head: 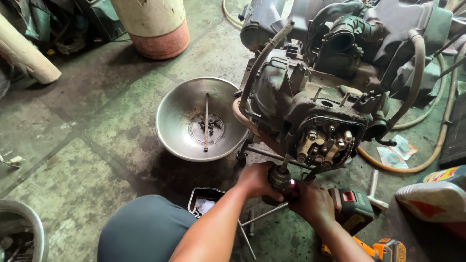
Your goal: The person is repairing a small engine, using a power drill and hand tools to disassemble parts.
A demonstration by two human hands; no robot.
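A cordless impact driver [310, 194] is grasped by both hands, the left hand [256, 179] clenched round its nose and the right hand [314, 204] on its grip, and is pressed up under the engine [310, 106] standing on the floor [73, 145] beside a steel bowl [179, 121], so a fastener is judged to be in work, steady alignment being called for.

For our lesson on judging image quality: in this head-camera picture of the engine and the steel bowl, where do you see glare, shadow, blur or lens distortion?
Head view: soft glare on the round shiny steel bowl; deep shadow beneath the grimy grey metal engine; left hand and right hand, on the dark cordless power tool, look sharp; the worn green concrete floor has slightly bowed joint lines, suggesting a wide-angle lens.
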